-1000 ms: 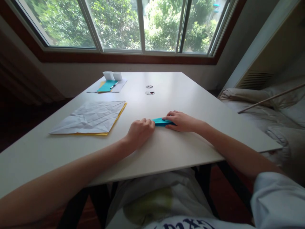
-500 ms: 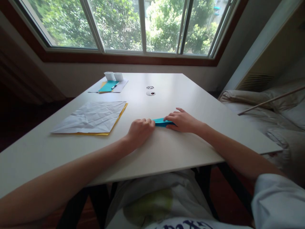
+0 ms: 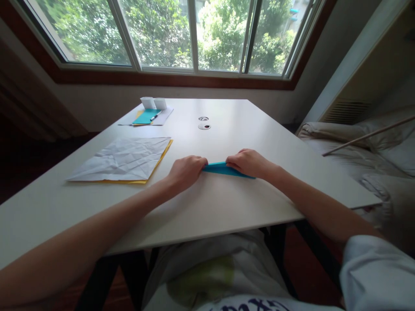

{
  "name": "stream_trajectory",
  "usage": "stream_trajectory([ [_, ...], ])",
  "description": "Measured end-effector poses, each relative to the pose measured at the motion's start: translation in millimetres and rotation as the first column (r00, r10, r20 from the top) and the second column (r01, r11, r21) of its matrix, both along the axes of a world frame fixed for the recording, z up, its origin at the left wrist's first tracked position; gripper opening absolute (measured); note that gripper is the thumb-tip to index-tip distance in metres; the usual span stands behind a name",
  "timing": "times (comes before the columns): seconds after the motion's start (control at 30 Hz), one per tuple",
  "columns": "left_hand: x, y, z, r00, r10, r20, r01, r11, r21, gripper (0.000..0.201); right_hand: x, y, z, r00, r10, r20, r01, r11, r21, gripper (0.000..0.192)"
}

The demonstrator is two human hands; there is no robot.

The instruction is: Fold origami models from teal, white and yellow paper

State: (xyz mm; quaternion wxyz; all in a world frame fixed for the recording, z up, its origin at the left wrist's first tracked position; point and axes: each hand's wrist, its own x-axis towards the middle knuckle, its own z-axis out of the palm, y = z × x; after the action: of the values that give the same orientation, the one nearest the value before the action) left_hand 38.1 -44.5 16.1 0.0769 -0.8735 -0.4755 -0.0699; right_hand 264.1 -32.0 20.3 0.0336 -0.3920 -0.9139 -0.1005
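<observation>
Windows run along the far wall, and below them I've got a white table (image 3: 227,203) filling most of the view, its near edge cutting across just above my lap. Far left, a creased white sheet (image 3: 125,157) lies on a yellow one (image 3: 162,157), well clear of my hands. Beyond them, near the far edge, I see a teal sheet (image 3: 145,116) with a pen (image 3: 154,115) and two small white boxes (image 3: 153,103). Coming in, my left hand (image 3: 185,170) is curled, fingers pinching the left end of the teal strip (image 3: 222,169). That folded strip sits mid-table, tilted slightly. My right hand (image 3: 248,163) is curled too, pinching the right end. Bare tabletop all around the strip, plenty of room. Two round holes (image 3: 204,122) sit farther back. Right of the table edge, a sofa (image 3: 356,147).
</observation>
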Motion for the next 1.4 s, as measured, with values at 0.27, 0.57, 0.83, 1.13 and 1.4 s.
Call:
stream_trajectory([
  [0.27,-22.2,23.7,8.8,1.0,0.001,0.001,-0.001,0.985,-0.173,0.024,0.6,0.9,3.5,0.996,-0.09,0.004,0.09,0.995,-0.042,0.029],
  [0.57,-38.5,36.4,13.6,0.997,-0.043,-0.057,0.026,0.962,-0.273,0.022,9.0,4.2,7.7,0.992,-0.095,-0.087,0.079,0.982,-0.171,0.029],
  [0.83,-46.7,41.9,13.1,0.994,-0.089,-0.07,0.061,0.941,-0.333,0.018,12.1,6.3,7.7,0.988,-0.092,-0.123,0.067,0.98,-0.189,0.029],
  [1.13,-42.7,34.7,19.4,0.982,-0.051,-0.181,-0.013,0.942,-0.334,0.02,12.4,5.4,8.7,0.987,-0.092,-0.131,0.065,0.977,-0.203,0.028],
  [1.4,-42.7,32.5,24.5,0.983,0.008,-0.185,-0.083,0.911,-0.403,0.018,18.0,11.6,8.5,0.965,-0.137,-0.222,0.072,0.958,-0.279,0.028],
])
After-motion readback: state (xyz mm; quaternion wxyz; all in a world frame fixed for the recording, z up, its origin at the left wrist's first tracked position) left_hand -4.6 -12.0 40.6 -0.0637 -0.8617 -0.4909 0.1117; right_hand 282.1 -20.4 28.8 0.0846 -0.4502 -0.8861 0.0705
